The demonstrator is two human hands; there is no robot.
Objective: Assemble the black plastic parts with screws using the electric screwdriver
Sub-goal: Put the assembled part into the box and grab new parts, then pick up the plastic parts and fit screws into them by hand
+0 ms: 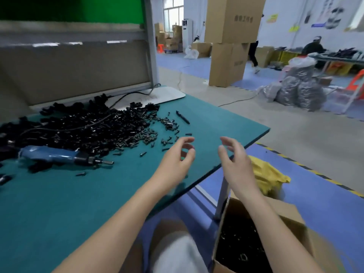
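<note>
A heap of black plastic parts [74,127] covers the back left of the green table [59,203]. Loose black screws [149,136] are scattered at the heap's right side. The blue electric screwdriver [59,155] lies on its side in front of the heap, tip pointing right. My left hand [177,158] hovers over the table's right part with fingers loosely curled and nothing in it. My right hand [234,160] hangs beyond the table's right edge, fingers relaxed, holding nothing.
An open cardboard box [291,213] with black parts inside stands on the floor at my right. A yellow bag [269,176] lies behind it. A black pen [183,117] lies near the table's far edge. Stacked cartons [230,46] and people stand farther off.
</note>
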